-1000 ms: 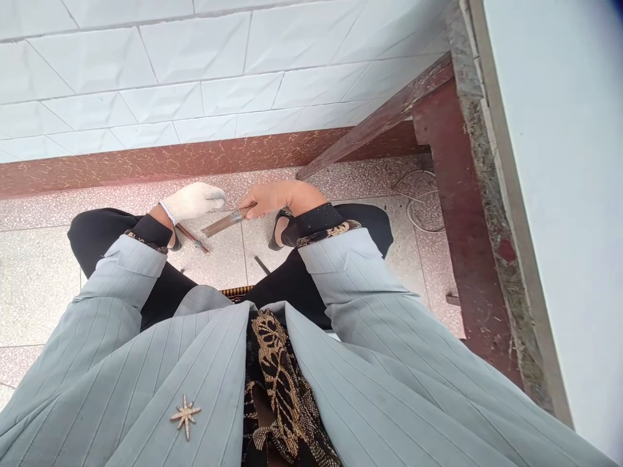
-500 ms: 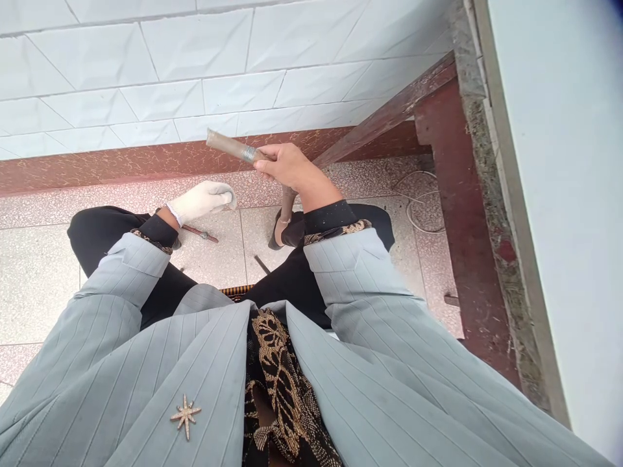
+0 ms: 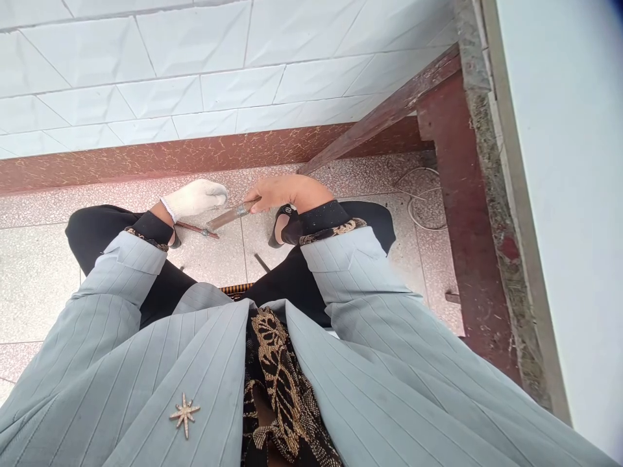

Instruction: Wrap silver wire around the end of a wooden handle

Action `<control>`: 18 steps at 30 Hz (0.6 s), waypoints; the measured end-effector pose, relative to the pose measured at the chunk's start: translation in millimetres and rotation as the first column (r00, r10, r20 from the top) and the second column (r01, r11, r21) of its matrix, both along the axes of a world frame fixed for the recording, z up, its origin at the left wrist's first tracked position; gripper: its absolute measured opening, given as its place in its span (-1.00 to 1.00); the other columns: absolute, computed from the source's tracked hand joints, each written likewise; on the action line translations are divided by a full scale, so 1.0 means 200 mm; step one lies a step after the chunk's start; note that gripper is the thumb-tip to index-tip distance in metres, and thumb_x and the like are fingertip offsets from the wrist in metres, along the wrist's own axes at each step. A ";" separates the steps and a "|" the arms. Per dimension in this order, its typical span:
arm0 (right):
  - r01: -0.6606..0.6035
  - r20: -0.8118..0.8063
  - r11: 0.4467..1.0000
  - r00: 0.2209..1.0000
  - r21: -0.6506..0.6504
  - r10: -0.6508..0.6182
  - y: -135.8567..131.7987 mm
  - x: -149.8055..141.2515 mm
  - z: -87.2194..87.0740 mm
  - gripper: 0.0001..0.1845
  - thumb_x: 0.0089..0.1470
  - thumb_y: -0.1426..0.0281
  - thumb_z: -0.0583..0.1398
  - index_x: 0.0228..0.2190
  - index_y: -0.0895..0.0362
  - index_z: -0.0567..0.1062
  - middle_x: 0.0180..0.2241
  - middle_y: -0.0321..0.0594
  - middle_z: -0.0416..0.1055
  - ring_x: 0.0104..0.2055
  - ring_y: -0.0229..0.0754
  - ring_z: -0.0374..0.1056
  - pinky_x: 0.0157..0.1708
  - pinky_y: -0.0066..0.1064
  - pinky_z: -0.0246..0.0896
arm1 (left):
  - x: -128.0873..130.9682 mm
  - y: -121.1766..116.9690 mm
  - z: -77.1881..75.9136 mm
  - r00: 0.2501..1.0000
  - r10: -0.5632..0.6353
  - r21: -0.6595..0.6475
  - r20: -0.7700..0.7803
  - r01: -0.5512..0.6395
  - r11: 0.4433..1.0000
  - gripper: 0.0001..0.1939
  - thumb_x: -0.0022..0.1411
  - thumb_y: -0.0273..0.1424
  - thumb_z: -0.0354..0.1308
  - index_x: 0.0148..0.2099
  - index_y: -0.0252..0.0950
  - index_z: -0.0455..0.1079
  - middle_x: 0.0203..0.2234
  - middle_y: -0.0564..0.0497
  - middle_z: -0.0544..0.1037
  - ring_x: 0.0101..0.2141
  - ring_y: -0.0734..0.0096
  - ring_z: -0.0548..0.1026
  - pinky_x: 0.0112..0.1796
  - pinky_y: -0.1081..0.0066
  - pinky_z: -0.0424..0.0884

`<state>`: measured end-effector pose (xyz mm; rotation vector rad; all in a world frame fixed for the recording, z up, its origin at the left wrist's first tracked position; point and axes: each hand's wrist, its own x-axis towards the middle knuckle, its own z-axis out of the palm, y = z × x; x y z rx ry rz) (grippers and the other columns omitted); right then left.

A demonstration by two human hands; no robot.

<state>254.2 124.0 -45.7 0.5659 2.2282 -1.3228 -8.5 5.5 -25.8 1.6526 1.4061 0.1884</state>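
My left hand (image 3: 195, 198), in a white knit glove with a grey patch at the fingertips, is closed above the floor. Whatever it pinches, if anything, is hidden. Just below it is a thin reddish-brown rod (image 3: 195, 228) with a lumpy grey end; I cannot tell whether it rests on the floor. Bare and closed, my right hand (image 3: 275, 192) grips a brownish, round-bodied stick with a metal band (image 3: 226, 217). This stick slants down to the left, its pale broad end overlapping the rod's tip in view. The rest of it is hidden behind my fingers.
A white tiled wall (image 3: 195, 65) with a red-brown skirting stands in front. To the right are a dark red wooden frame (image 3: 472, 227) and its slanting brace. Pale cable (image 3: 423, 217) lies coiled on the floor. A short dark bar (image 3: 261, 263) lies between my knees.
My right hand has swung the stick from pointing up and left to pointing down and left, and has moved lower. My left hand stays nearly in place.
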 end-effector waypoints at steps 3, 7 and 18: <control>-0.018 -0.045 0.972 0.999 -0.234 0.008 0.01 0.03 0.03 -0.66 0.48 0.14 0.47 -0.10 0.20 0.76 -0.31 -0.26 0.54 -0.23 -0.23 0.33 -0.09 -0.34 0.21 | -0.02 0.01 -0.01 0.999 0.038 -0.016 0.023 -0.038 0.999 -0.82 0.46 -0.28 0.28 -0.18 -0.24 0.65 -0.34 0.04 0.60 -0.25 0.23 0.55 -0.05 0.24 0.53; 0.145 -0.286 0.937 0.928 -0.317 -0.241 0.02 0.08 0.07 -0.41 0.47 -0.13 0.52 0.09 0.15 0.78 -0.27 -0.26 0.54 -0.20 -0.22 0.36 -0.10 -0.38 0.31 | -0.01 0.00 -0.02 0.966 0.182 -0.050 0.186 -0.175 0.983 -0.74 0.59 -0.23 0.36 -0.20 -0.22 0.57 -0.40 0.03 0.54 -0.33 0.30 0.48 -0.17 0.30 0.49; 0.513 -0.134 0.795 0.857 0.323 -0.498 0.02 0.01 -0.01 -0.70 0.62 0.20 0.34 0.08 0.16 0.75 -0.20 -0.05 0.53 -0.09 -0.01 0.37 0.01 -0.20 0.31 | 0.08 -0.02 0.00 0.975 0.114 -0.117 0.193 -0.093 0.989 -0.82 0.49 -0.41 0.26 -0.26 -0.23 0.56 -0.46 0.08 0.47 -0.42 0.39 0.34 -0.31 0.38 0.28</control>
